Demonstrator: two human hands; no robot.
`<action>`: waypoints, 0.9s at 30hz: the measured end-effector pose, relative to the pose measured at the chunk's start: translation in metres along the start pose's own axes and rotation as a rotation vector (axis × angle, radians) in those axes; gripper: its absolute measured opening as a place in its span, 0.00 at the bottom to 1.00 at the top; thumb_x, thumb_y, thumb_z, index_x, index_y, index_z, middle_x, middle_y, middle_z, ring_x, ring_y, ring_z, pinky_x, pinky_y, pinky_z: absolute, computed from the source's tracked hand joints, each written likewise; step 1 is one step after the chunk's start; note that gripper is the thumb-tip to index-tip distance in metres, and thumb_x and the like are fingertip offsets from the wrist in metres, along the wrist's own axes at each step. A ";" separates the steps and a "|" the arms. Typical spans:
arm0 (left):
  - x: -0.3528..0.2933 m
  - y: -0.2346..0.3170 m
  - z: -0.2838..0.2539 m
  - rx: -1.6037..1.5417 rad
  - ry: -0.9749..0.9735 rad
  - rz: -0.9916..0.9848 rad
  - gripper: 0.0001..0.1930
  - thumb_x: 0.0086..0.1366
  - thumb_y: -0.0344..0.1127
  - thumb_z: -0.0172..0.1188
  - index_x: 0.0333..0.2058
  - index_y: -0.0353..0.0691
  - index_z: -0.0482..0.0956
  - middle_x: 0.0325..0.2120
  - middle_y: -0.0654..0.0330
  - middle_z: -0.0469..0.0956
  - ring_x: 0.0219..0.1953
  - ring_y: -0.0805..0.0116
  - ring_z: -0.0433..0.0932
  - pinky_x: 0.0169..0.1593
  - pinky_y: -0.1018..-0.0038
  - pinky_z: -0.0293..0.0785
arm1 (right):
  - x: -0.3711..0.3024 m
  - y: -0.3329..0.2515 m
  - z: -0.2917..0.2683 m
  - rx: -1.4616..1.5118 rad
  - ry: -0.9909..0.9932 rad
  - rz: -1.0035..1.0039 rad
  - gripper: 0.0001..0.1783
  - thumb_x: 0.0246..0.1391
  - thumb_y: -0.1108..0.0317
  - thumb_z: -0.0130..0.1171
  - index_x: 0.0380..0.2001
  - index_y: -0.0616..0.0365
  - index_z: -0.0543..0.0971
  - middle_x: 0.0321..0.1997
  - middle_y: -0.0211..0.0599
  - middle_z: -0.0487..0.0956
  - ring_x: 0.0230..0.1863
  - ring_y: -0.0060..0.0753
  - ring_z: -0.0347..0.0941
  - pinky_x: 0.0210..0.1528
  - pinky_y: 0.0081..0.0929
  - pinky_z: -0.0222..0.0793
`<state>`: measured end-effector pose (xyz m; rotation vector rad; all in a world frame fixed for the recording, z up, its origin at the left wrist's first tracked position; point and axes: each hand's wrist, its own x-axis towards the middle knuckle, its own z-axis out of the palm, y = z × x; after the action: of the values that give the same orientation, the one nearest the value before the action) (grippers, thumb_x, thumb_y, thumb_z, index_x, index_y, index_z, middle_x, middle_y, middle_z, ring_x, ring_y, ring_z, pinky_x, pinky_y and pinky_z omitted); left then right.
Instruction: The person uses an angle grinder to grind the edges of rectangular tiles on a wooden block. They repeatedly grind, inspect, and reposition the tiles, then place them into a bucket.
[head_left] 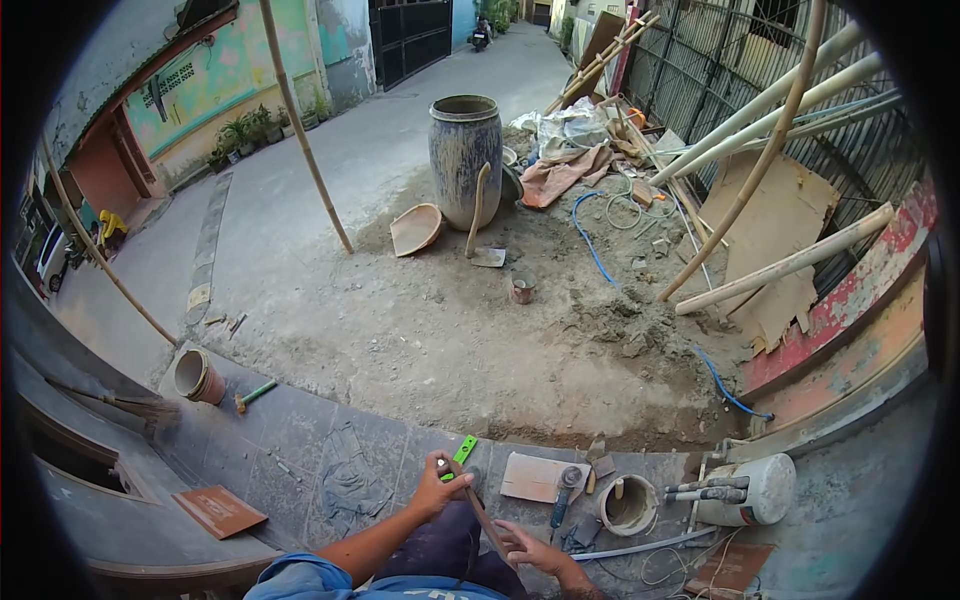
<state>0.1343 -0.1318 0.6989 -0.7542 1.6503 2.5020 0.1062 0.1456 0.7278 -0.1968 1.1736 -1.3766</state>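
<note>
My left hand [438, 490] is closed around the upper part of a narrow brown strip [484, 522], which slants down to the right over my lap. At the strip's lower end is my right hand [530, 549], its fingers bent against the edge. Whether the strip is wood or cut tile I cannot make out. Just beyond my left hand shows a bright green spirit level [464, 450], partly hidden by that hand. To the right, a pale tile [540, 478] lies on the floor beside an angle grinder [565, 494] with a teal body.
A mortar-smeared bucket [628, 505], a trowel [601, 463] and a tipped white bucket [772, 490] are at right. A green-handled hammer [256, 396] and another bucket [199, 378] stand left. Beyond are a tall drum [465, 160], a hoe [483, 250] and bamboo poles [305, 130].
</note>
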 end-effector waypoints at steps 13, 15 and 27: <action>-0.039 0.084 -0.091 -0.184 0.388 -0.047 0.14 0.61 0.41 0.66 0.40 0.45 0.72 0.38 0.59 0.75 0.39 0.65 0.78 0.38 0.61 0.79 | 0.079 -0.091 0.090 -0.116 -0.213 0.032 0.53 0.47 0.60 0.68 0.72 0.53 0.49 0.53 0.36 0.69 0.44 0.23 0.69 0.44 0.20 0.68; -0.014 0.091 -0.120 -0.101 0.426 0.096 0.12 0.60 0.38 0.67 0.37 0.42 0.75 0.38 0.58 0.77 0.39 0.67 0.78 0.39 0.66 0.77 | 0.111 -0.110 0.087 -0.170 -0.212 0.108 0.53 0.47 0.56 0.68 0.72 0.55 0.51 0.48 0.34 0.70 0.45 0.25 0.67 0.44 0.20 0.65; 0.119 0.283 -0.304 0.044 0.563 0.448 0.05 0.56 0.27 0.70 0.28 0.35 0.81 0.23 0.66 0.80 0.26 0.80 0.74 0.32 0.82 0.69 | 0.356 -0.307 0.126 -0.299 -0.370 0.134 0.49 0.50 0.57 0.65 0.71 0.54 0.52 0.49 0.36 0.71 0.44 0.23 0.70 0.43 0.18 0.67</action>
<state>0.0558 -0.5456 0.7952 -1.3057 2.2615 2.6788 -0.0827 -0.2933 0.8196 -0.5518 1.0527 -0.9905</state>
